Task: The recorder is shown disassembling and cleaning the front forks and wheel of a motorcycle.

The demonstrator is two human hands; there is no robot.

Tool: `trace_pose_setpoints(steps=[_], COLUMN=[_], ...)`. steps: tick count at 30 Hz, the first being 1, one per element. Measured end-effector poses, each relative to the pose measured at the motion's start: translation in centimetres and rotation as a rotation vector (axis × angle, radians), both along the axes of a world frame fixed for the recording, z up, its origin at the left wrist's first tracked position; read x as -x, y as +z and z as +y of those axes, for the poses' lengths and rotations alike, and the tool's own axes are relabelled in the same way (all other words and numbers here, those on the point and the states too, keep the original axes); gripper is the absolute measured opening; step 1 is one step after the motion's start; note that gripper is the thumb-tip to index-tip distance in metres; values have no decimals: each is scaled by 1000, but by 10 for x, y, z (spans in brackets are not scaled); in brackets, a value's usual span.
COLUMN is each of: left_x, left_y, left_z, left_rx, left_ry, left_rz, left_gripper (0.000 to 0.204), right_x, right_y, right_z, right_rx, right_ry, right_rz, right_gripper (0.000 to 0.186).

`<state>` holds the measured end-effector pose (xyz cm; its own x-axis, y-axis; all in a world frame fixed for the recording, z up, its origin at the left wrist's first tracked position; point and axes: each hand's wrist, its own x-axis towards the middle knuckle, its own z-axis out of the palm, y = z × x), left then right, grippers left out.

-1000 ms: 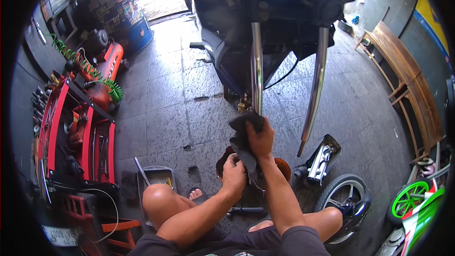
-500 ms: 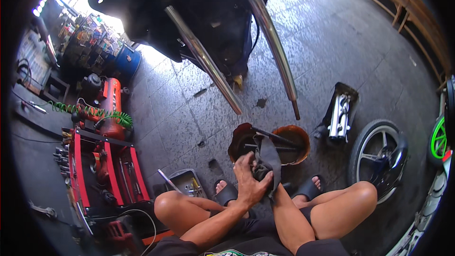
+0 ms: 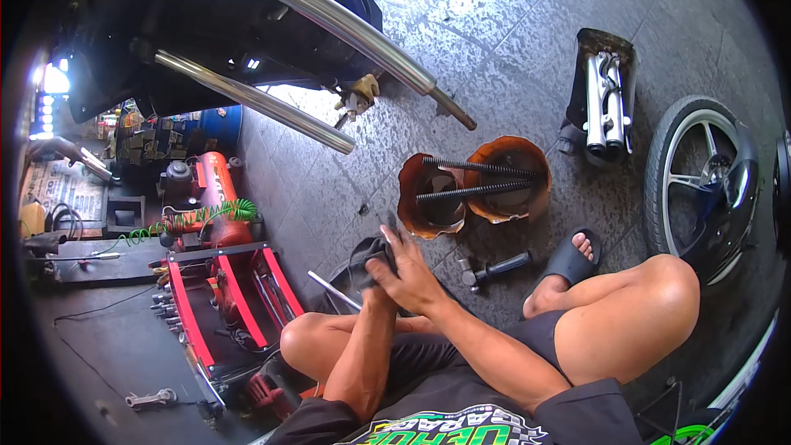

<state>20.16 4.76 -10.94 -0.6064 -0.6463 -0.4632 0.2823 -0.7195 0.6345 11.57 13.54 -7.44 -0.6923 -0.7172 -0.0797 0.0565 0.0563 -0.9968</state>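
A dark grey cloth (image 3: 359,257) is bunched around my left hand (image 3: 376,295), hiding its fingers. Over it presses my right hand (image 3: 409,278), the thumb bent across the cloth and the fingers along its far side. Both hands are above my left knee. Beyond them and to the right, two long black coil springs (image 3: 478,190) lie across two rust-orange, open-topped containers (image 3: 428,227). A hammer-like tool with a black handle (image 3: 504,267) lies on the floor between the containers and my right foot.
Two shiny fork tubes (image 3: 255,99) slant down from a dark motorcycle ahead. Silver fork legs (image 3: 606,103) rest in a cut black container at right, near a spoked wheel (image 3: 671,185). At left are a red tool rack (image 3: 235,305), a red compressor (image 3: 222,194) and a wrench (image 3: 151,398).
My hands have moved left with the cloth, which has passed from around my right hand to around my left. The view has turned, so the containers and springs show fully, and the hammer-like tool is exposed.
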Motion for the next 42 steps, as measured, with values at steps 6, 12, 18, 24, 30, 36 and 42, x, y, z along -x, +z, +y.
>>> trace_pose_setpoints(steps=[6,12,18,24,30,36,42], left_x=[32,27,24,38,40,51,8], left_y=[59,88,41,38,36,67,150], left_z=[53,42,27,27,24,26,-12], left_rx=[166,262,967,460,589,871,506], left_ry=[-161,-148,34,-25,114,114,370], left_rz=[-455,-377,-762,-380,-464,-738,-157], left_gripper=[42,35,33,46,22,28,38], right_x=[19,50,17,-14,28,52,141], right_y=[-15,-30,-40,-21,25,47,128], right_z=[2,-3,-27,-21,18,37,143], right_rx=[-50,229,297,278,4,-199,-298], right_ry=[-159,41,-5,-136,-1,2,-565], right_rz=[-221,-971,-741,-690,-243,17,213], right_gripper=[53,37,50,43,42,30,21])
